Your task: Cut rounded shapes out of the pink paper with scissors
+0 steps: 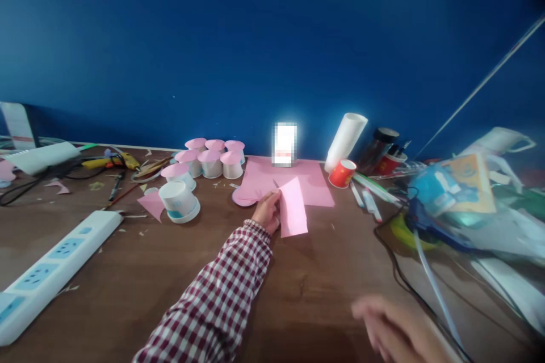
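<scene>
Left hand grips a narrow pink paper piece, its long axis running up the view

In the head view, the left hand (268, 211), in a red-and-white checked sleeve (221, 283), is clamped on the left edge of a pink paper piece (293, 208) near the middle of the brown surface (306, 289). The piece is longer than wide. Its long axis runs nearly straight up the view, the upper end leaning slightly left and pointing towards the blue wall (238, 39). The top edge slants, rising to a corner on the right; the bottom edge faces the wearer. One broad face is turned to the camera, and the upper part overlaps a large pink paper sheet (317, 181) lying behind it.

The right hand (400, 326) is at the lower right, well apart from the piece, with its fingers towards the left. It is blurred, so I cannot tell whether they are apart or together.

Left of the large sheet lies a pink paper disc (242, 197). Farther left, white paper cups (212, 167) stand grouped, with pink tops. A red paper cup (342, 174) sits right of the sheet, before a tilted white roll (347, 137).
</scene>
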`<state>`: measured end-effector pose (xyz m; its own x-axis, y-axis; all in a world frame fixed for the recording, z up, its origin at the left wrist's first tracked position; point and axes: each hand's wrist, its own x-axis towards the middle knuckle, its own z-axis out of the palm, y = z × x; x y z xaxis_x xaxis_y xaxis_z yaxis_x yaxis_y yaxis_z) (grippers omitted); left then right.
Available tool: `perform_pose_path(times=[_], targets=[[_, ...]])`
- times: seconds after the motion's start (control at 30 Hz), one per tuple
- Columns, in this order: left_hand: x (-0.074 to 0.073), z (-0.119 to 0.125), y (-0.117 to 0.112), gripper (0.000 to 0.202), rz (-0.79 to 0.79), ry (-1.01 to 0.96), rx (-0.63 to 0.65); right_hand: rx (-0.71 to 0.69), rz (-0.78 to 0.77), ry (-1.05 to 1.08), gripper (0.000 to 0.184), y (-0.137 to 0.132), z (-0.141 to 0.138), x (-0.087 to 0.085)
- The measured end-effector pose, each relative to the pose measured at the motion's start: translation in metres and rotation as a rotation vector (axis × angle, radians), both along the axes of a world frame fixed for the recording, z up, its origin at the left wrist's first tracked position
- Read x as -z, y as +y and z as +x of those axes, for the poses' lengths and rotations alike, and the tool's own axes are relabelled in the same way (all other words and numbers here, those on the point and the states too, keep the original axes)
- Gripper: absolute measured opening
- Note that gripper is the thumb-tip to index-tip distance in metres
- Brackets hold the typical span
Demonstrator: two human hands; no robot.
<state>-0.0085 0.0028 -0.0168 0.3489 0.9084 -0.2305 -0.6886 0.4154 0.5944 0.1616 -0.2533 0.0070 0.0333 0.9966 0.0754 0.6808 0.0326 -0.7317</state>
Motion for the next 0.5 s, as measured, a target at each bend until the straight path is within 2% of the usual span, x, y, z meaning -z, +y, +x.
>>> perform_pose_path(times=[0.07, 0.13, 0.23, 0.3, 0.37, 0.5], targets=[[0.001, 0.0, 0.001, 0.008, -0.004, -0.02, -0.001, 0.099, 0.083, 0.1, 0.026, 0.061, -0.006, -0.014], [0.001, -0.001, 0.001, 0.008, -0.008, -0.028, -0.009, 0.099, 0.157, 0.244, 0.029, 0.124, -0.02, -0.021], [0.001, -0.001, 0.002, 0.006, 0.011, -0.063, -0.005, 0.032, 0.139, 0.311, 0.031, 0.192, -0.044, -0.015], [0.0, -0.001, 0.003, 0.004, 0.01, -0.082, -0.014, -0.076, 0.064, 0.435, 0.033, 0.21, -0.055, -0.005], [0.0, -0.001, 0.004, 0.003, 0.001, -0.093, -0.03, -0.12, 0.042, 0.49, 0.036, 0.213, -0.06, 0.005], [0.002, 0.0, 0.006, 0.008, 0.007, -0.087, -0.045, -0.035, 0.234, 0.371, 0.039, 0.201, -0.058, 0.014]])
